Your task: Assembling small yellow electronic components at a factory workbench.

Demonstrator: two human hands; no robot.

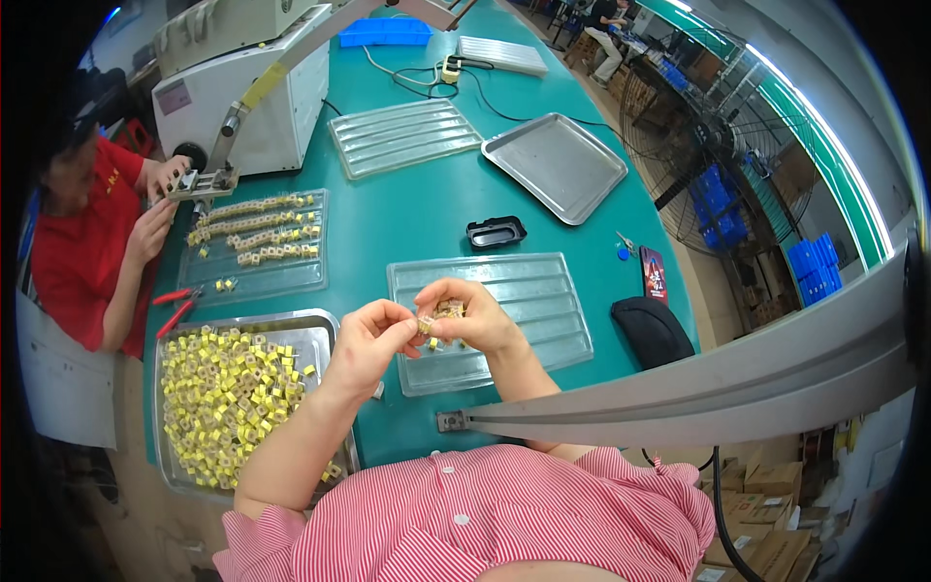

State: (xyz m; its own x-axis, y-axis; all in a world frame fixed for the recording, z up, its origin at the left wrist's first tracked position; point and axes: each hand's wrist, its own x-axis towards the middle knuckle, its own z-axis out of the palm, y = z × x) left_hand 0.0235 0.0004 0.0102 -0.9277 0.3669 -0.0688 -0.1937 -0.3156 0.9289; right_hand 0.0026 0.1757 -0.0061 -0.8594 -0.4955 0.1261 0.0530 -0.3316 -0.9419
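My left hand (369, 341) is closed in a pinch on a small yellow-taped coil (425, 325) with a pale body. Against it, my right hand (477, 318) is curled round several more of these coils (449, 308). Both hands meet above a clear ribbed plastic tray (538, 315). Left of my left forearm, a metal tray (325, 328) holds a heap of the same loose yellow coils (228, 398).
A co-worker in a red shirt (112, 238) handles a fixture (202, 184) beside a ribbed tray (315, 267) with rows of coils. Red-handled pliers (176, 308), a black holder (496, 233), an empty metal tray (558, 165), a phone (653, 274) and a black case (652, 333) lie around. A grey beam (679, 398) crosses at right.
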